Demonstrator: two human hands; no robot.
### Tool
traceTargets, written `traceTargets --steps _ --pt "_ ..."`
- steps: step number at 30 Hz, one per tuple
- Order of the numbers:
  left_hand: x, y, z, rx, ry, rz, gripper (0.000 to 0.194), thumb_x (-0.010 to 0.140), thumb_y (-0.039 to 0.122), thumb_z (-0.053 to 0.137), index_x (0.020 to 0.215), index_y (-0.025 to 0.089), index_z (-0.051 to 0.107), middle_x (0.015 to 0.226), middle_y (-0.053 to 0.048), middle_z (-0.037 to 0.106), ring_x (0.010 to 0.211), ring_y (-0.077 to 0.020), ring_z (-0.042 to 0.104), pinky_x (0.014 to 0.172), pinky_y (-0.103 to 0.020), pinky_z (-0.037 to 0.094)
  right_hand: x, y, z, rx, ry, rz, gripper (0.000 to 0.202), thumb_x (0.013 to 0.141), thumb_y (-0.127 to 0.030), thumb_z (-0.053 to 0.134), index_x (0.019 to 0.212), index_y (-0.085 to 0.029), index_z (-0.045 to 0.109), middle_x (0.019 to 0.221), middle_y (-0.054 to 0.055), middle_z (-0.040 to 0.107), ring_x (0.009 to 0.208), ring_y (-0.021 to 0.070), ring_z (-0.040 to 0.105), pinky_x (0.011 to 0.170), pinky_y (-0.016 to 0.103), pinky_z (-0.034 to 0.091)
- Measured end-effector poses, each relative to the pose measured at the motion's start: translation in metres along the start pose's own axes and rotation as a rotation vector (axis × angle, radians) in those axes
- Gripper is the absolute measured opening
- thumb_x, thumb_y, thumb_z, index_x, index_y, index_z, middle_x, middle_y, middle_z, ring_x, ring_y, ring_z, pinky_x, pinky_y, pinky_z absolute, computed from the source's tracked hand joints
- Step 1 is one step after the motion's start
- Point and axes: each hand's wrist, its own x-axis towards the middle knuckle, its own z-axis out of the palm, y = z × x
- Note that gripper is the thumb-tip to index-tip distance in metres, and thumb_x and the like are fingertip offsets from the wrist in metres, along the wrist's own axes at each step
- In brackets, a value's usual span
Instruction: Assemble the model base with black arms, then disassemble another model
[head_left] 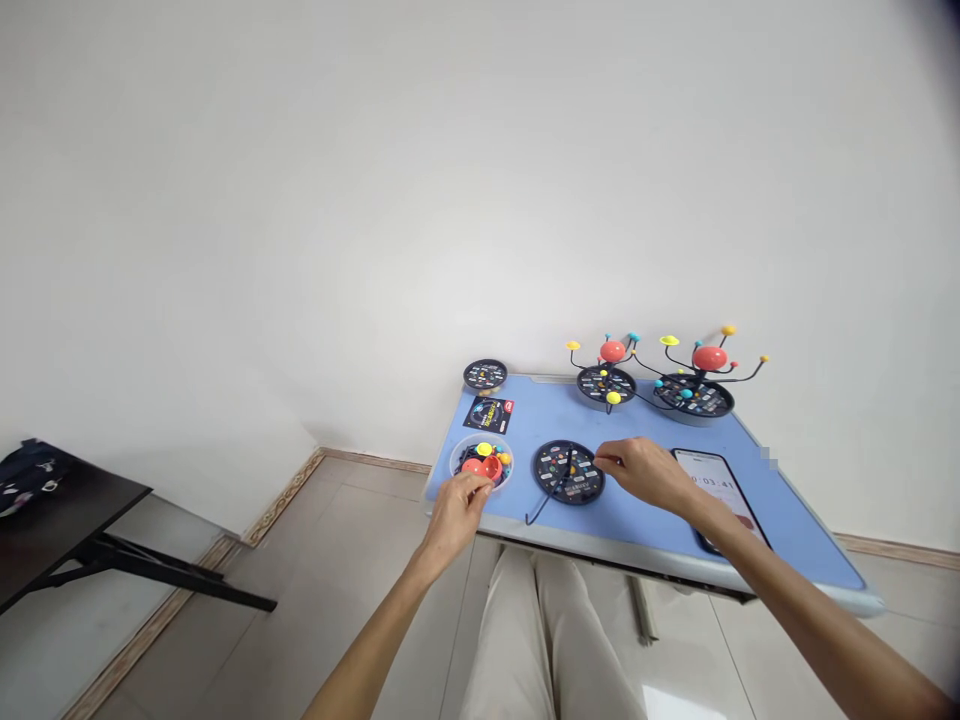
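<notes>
At the near rim of a clear plastic bowl (454,468), my left hand (454,512) has its fingers bent together; whatever they hold, if anything, is hidden. Inside the bowl lie two red half-balls (492,468), a yellow ringed planet piece (485,450), small coloured balls and dark rods. My right hand (645,470) is closed in a pinch beside the right edge of a round black base (585,488) with printed labels. What the pinch contains is too small to make out. A short dark post stands on this base, and a thin black bent rod (546,500) reaches from it past the near-left edge.
Two assembled solar system models (613,352) (709,358) stand at the back right of the blue table (540,400). Another round black disc (485,375) and a printed card (489,414) lie at the left. A phone (712,480) showing a timer lies under my right forearm.
</notes>
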Motion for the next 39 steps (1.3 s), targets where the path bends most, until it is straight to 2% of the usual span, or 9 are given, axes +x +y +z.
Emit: traceTargets --steps 6,11,13,17,21,26,29,32,39 --pt "-0.005 -0.006 0.028 -0.175 -0.03 -0.113 0.023 0.084 0.025 0.054 0.088 0.017 0.075 0.072 -0.003 0.07 0.058 -0.0141 0.058 0.054 -0.024 0.048 0.004 -0.001 0.027 0.127 0.006 0.041 0.028 0.089 -0.025 0.045 0.083 -0.022 0.071 0.079 0.003 0.073 0.074 0.0164 0.063 0.062 0.024 0.035" --pt "0.025 0.006 0.044 -0.204 0.003 -0.097 0.023 0.084 0.022 0.053 0.088 0.017 0.075 0.072 -0.002 0.069 0.053 -0.0112 0.055 0.053 -0.022 0.047 0.009 -0.024 0.04 0.047 0.01 0.17 0.039 0.093 -0.041 0.045 0.069 -0.021 0.068 0.075 0.006 0.072 0.075 0.0194 0.066 0.056 0.026 0.031" --pt "0.04 0.015 0.05 -0.167 -0.024 -0.094 0.023 0.084 0.02 0.052 0.087 0.017 0.075 0.076 -0.003 0.07 0.053 -0.0108 0.056 0.055 -0.023 0.048 0.012 -0.034 0.045 0.012 -0.011 0.212 0.041 0.093 -0.045 0.047 0.069 -0.02 0.069 0.078 0.008 0.074 0.077 0.0212 0.067 0.056 0.027 0.031" --pt "0.064 0.026 0.067 -0.094 -0.121 -0.14 0.023 0.084 0.015 0.053 0.088 0.017 0.076 0.081 -0.004 0.072 0.055 -0.0118 0.06 0.061 -0.025 0.049 0.017 -0.045 0.049 -0.024 -0.056 0.235 0.033 0.092 -0.037 0.05 0.074 -0.019 0.072 0.085 0.01 0.075 0.083 0.0228 0.07 0.059 0.027 0.035" --pt "0.077 0.025 0.088 -0.1 -0.184 -0.168 0.024 0.083 0.011 0.054 0.093 0.016 0.075 0.079 -0.002 0.072 0.054 -0.0109 0.061 0.06 -0.023 0.05 0.02 -0.04 0.046 -0.043 -0.095 0.227 0.025 0.088 -0.027 0.05 0.081 -0.02 0.073 0.088 0.01 0.076 0.084 0.0229 0.07 0.058 0.026 0.035" --pt "0.085 0.025 0.109 -0.108 -0.258 -0.188 0.035 0.075 0.005 0.059 0.106 0.016 0.071 0.087 -0.001 0.072 0.055 -0.0091 0.061 0.058 -0.02 0.05 0.022 -0.029 0.039 -0.047 -0.127 0.156 0.024 0.084 -0.021 0.05 0.086 -0.021 0.074 0.093 0.008 0.076 0.088 0.0218 0.07 0.058 0.025 0.034" --pt "0.088 0.028 0.113 -0.1 -0.287 -0.181 0.037 0.07 0.004 0.063 0.103 0.018 0.072 0.084 0.001 0.071 0.058 -0.0105 0.061 0.06 -0.021 0.049 0.024 -0.026 0.033 -0.054 -0.143 0.101 0.022 0.083 -0.022 0.053 0.087 -0.021 0.075 0.094 0.008 0.076 0.089 0.0221 0.069 0.06 0.026 0.034" --pt "0.091 0.029 0.114 -0.1 -0.318 -0.17 0.027 0.069 0.006 0.064 0.092 0.018 0.074 0.074 0.003 0.068 0.056 -0.0105 0.058 0.058 -0.021 0.046 0.027 -0.022 0.024 -0.061 -0.165 0.062 0.022 0.084 -0.022 0.054 0.084 -0.02 0.076 0.091 0.009 0.076 0.086 0.0215 0.068 0.059 0.026 0.033" --pt "0.095 0.02 0.12 -0.105 -0.337 -0.172 0.023 0.071 0.004 0.059 0.083 0.016 0.074 0.057 0.006 0.056 0.049 -0.009 0.052 0.053 -0.019 0.039 0.024 -0.006 -0.006 -0.04 -0.166 0.044 0.025 0.088 -0.023 0.052 0.084 -0.019 0.076 0.083 0.006 0.075 0.077 0.0162 0.065 0.059 0.023 0.033"
